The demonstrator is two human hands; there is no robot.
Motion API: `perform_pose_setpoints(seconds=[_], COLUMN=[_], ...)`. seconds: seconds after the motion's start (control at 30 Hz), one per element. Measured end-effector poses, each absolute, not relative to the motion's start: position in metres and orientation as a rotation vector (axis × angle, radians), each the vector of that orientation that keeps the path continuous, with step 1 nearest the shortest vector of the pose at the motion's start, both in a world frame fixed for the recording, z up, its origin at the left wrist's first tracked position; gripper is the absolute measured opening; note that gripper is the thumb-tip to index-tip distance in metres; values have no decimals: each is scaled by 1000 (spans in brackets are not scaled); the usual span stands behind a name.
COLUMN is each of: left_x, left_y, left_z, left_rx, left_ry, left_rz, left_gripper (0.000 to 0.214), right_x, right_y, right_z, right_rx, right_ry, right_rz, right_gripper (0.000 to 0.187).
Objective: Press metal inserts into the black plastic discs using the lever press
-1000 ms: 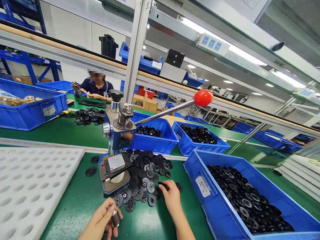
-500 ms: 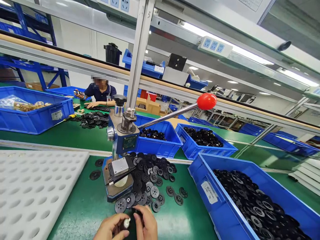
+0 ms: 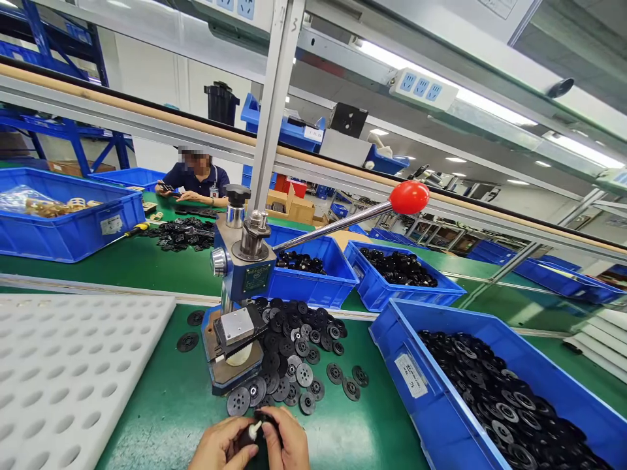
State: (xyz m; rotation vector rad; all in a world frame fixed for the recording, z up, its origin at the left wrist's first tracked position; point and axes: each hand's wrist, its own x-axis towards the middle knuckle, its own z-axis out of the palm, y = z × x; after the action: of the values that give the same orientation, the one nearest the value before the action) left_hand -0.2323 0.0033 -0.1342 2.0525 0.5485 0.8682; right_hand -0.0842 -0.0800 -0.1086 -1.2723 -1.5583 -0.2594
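Observation:
My left hand (image 3: 220,447) and my right hand (image 3: 289,440) meet at the bottom edge over the green mat, fingers closed together on a small black part with a white tip (image 3: 253,431). Just beyond them lies a pile of black discs (image 3: 294,356). A hand press (image 3: 240,307) with a blue body stands behind the pile, its lever ending in a red ball (image 3: 409,197) raised to the right.
A white foam tray with round holes (image 3: 63,372) lies on the left. A blue bin of black discs (image 3: 490,391) stands on the right, with other blue bins (image 3: 377,284) behind. A person sits across the far bench (image 3: 196,176).
My right hand left the disc pile and came back to join my left hand on the small part. The view rose slightly.

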Motion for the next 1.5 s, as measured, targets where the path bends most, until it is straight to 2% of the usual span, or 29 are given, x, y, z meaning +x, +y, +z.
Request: perform_pose_setpoints(seconds=[0.27, 0.6, 0.7, 0.97, 1.13, 1.3, 1.5], left_x=[-229, -231, -234, -249, -251, -252, -251], left_y=[7, 5, -2, -13, -8, -10, -12], left_z=[-140, -125, -114, -92, -92, -78, -69], left_rx=[2022, 1747, 1783, 1663, 1586, 1515, 1483], left_ry=[529, 607, 651, 655, 663, 648, 635], left_rz=[860, 743, 778, 697, 700, 709, 708], left_gripper=[20, 30, 23, 22, 23, 21, 25], right_x=[-81, -70, -80, -109, -83, -33, -28], right_y=[-78, -66, -76, -117, -125, -131, -139], right_z=[-113, -146, -132, -76, -66, -81, -88], right_rx=[-1270, -1133, -1155, -1481, -1708, -2078, -1947], right_ry=[-1621, -1802, -1781, -1907, -1719, -1538, -1560], right_rz=[-308, -417, -317, -15, -222, -436, -354], right_gripper=[25, 60, 61, 66, 49, 38, 27])
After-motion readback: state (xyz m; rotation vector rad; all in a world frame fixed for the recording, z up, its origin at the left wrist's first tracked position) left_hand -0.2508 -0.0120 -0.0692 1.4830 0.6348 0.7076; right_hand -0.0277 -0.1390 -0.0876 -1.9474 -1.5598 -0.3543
